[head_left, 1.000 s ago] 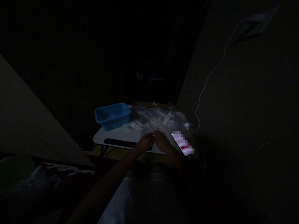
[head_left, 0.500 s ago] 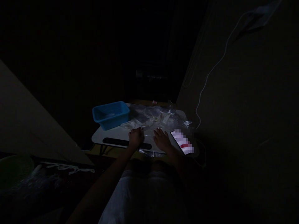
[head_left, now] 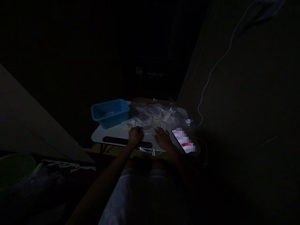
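Observation:
In the dim head view, my left hand (head_left: 136, 135) is closed like a fist over the front of a small white folding table (head_left: 99, 135). Whatever its fingers hold, if anything, is hidden. My right hand (head_left: 162, 138) lies flat with fingers spread, on or just above clear plastic. That clear plastic sheeting (head_left: 150, 110) spreads crumpled behind both hands, and a shiny edge of it hangs over the table front. Whitish crumpled pieces (head_left: 132, 122) lie just beyond my left hand. Right of my right hand is a phone (head_left: 183, 140) with a lit screen.
A blue plastic basin (head_left: 111, 114) stands at the table's left back. The table has a dark slot (head_left: 114, 141) along its front. A white cable (head_left: 209, 73) runs down the right wall. A green basket (head_left: 17, 168) sits low at left.
The view has shifted slightly, and the picture is a little darker. Both hands stay in nearly the same place, the left closed and the right spread.

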Tool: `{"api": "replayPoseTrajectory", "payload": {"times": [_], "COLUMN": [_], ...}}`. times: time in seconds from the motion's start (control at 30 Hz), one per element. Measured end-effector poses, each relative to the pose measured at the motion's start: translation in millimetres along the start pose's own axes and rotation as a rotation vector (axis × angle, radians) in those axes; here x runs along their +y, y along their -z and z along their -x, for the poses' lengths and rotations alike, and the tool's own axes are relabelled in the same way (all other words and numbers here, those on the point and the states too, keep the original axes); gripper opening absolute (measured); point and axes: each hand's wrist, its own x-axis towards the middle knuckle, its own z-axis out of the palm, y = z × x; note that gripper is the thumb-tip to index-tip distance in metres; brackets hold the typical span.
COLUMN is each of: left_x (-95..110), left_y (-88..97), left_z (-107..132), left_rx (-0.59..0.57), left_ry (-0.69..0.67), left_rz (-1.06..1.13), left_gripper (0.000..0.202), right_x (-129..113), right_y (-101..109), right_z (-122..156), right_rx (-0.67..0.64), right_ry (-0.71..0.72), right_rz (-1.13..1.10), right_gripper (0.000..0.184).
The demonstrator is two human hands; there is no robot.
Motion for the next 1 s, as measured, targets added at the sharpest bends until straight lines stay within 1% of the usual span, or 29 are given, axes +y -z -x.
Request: {"api": "replayPoseTrajectory", "payload": {"times": [0.13,0.23,0.37,0.47,0.57,0.7,0.83,0.93,1.0], "left_x": [2,0,-3,-3,-3,-3,-3,-2,-1], "left_y": [3.8,4.0,3.4,4.6,6.2,6.3,5.2,5.7,7.5], "left_z": [2,3,5,7,8,8,9,10,11], "left_rx": [-0.012,-0.033,-0.031,-0.024,-0.018,-0.014,-0.024,-0.04,-0.035], "left_ry": [-0.066,-0.125,-0.177,-0.167,-0.119,-0.081,-0.114,-0.152,-0.146], "left_rz": [0.006,0.058,0.103,0.114,0.105,0.028,-0.112,-0.137,-0.129], "left_gripper": [0.028,0.029,0.027,0.024,0.024,0.028,0.029,0.027,0.027], "right_x": [-1,-1,-1,-1,0,0,-1,-1,0], "right_y": [0,0,1,1,1,1,1,1,0], "right_z": [0,0,1,1,2,2,2,2,2], "right_rx": [0.002,0.001,0.006,0.002,0.001,0.021,0.025,0.014,0.005], "right_ry": [0.0,-0.01,-0.004,-0.006,-0.006,0.004,0.007,-0.001,-0.001], "right_rz": [0.0,0.001,0.001,-0.003,-0.007,0.007,0.019,0.026,0.028], "right_gripper": [0.043,0.043,0.043,0.043,0.043,0.042,0.042,0.043,0.043]}}
